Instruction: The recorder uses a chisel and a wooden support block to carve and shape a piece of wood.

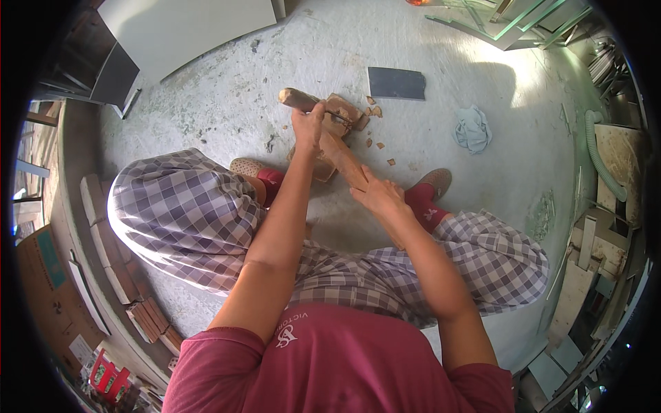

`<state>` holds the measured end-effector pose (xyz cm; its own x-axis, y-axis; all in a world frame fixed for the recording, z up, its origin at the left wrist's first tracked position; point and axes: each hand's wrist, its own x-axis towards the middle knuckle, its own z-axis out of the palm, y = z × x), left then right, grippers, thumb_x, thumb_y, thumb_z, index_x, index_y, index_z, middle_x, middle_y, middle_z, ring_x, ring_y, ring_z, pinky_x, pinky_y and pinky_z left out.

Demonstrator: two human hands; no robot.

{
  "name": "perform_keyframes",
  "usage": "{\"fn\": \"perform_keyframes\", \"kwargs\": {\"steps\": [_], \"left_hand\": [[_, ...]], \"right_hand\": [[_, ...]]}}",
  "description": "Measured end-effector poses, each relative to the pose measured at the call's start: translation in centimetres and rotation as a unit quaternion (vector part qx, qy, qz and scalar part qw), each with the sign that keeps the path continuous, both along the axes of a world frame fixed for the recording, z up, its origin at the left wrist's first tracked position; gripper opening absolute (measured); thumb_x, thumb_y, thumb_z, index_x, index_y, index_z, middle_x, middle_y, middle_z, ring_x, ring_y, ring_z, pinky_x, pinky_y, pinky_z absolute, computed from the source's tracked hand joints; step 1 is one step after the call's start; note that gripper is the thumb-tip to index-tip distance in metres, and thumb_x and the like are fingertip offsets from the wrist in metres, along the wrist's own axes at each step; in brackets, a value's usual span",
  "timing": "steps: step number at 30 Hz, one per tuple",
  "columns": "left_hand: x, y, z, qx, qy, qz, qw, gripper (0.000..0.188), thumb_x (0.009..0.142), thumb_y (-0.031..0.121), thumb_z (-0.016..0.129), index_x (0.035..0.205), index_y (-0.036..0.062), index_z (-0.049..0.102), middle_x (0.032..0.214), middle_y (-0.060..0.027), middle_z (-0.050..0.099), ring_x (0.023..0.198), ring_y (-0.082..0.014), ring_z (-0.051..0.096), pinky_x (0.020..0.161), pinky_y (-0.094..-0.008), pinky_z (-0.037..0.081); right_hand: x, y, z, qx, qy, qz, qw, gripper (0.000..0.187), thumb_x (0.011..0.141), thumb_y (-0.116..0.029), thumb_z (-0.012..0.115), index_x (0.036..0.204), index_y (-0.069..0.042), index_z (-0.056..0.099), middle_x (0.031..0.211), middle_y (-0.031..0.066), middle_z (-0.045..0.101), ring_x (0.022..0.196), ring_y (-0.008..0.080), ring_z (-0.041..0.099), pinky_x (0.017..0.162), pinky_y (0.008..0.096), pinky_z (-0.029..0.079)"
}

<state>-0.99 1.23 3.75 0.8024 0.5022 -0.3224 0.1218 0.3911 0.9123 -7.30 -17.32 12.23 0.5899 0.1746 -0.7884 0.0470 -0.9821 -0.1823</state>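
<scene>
The concrete floor [227, 124] spread under everything, with a pale panel [186, 34] at its far left. Between the person's feet lay a brown block [344, 106], part of it hidden by the hands. A long piece of wood [344, 161] slanted from the block toward the right hand [380, 194]. Farther off lay a dark tile [397, 83] and, to the right, a crumpled cloth [473, 129]. A stout wooden shaft [295, 99], probably a tool's handle, stuck out beyond the left hand [308, 129]. Smallest were the chips [376, 111], scattered just right of the block.

Judging by those chips, some cutting was done, yet the wood looked rough and the work seemed unfinished. How much was left could not be told.

Both forearms reached forward between the spread knees [189, 213] and converged toward the block. The left stretched straighter and farther; the right angled inward from a bent elbow. The left hand was clamped around the shaft, its back up, near the block's left side. The right hand was wrapped over the near end of the wood, thumb and fingers pressing against it, well apart from the left.
</scene>
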Motion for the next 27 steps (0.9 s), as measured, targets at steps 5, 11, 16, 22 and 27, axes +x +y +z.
{"fn": "perform_keyframes", "kwargs": {"steps": [5,11,16,22,27], "left_hand": [[0.1,0.8,-1.4,0.13,-0.002,0.025,0.991,0.025,0.08,0.014,0.067,0.097,-0.001,0.056,0.088,-0.0075,0.06,0.076,-0.0138,0.058,0.068,-0.0263,0.049],[-0.3,-0.6,-0.6,0.148,0.038,-0.02,0.988,0.023,0.077,0.012,0.066,0.094,-0.0003,0.058,0.085,-0.0107,0.064,0.078,-0.0183,0.059,0.073,-0.0315,0.047],[-0.8,-1.9,0.8,0.152,0.027,-0.035,0.987,0.024,0.078,0.014,0.068,0.095,0.0003,0.057,0.086,-0.0095,0.064,0.079,-0.0168,0.059,0.072,-0.03,0.047],[0.0,-0.4,2.8,0.095,-0.029,-0.024,0.995,0.035,0.081,0.029,0.072,0.095,0.0014,0.055,0.084,-0.0043,0.059,0.076,-0.0129,0.054,0.069,-0.0278,0.046],[1.1,1.2,4.1,0.092,-0.022,0.087,0.992,0.043,0.082,0.04,0.07,0.093,0.0011,0.054,0.08,-0.003,0.055,0.071,-0.0106,0.05,0.066,-0.0257,0.044]], "right_hand": [[0.1,0.4,0.3,-0.004,0.006,0.0,1.0,0.077,0.081,-0.051,0.055,0.145,-0.018,0.026,0.114,0.0218,0.061,0.108,0.0375,0.057,0.093,0.0442,0.043],[0.1,0.2,0.1,-0.004,0.005,-0.003,1.0,0.077,0.081,-0.051,0.055,0.145,-0.018,0.026,0.114,0.0216,0.06,0.107,0.0378,0.057,0.093,0.0442,0.043],[0.2,0.2,0.2,-0.009,0.014,-0.003,1.0,0.078,0.081,-0.051,0.055,0.145,-0.018,0.026,0.115,0.0217,0.06,0.107,0.0379,0.057,0.093,0.0443,0.043],[0.1,0.1,0.1,-0.009,0.008,-0.004,1.0,0.078,0.081,-0.051,0.055,0.145,-0.018,0.025,0.116,0.0206,0.06,0.109,0.0367,0.057,0.093,0.0436,0.043],[0.2,-0.2,-0.2,-0.006,0.009,0.0,1.0,0.079,0.08,-0.05,0.055,0.145,-0.017,0.026,0.115,0.0207,0.06,0.108,0.0363,0.057,0.093,0.0434,0.043]]}}
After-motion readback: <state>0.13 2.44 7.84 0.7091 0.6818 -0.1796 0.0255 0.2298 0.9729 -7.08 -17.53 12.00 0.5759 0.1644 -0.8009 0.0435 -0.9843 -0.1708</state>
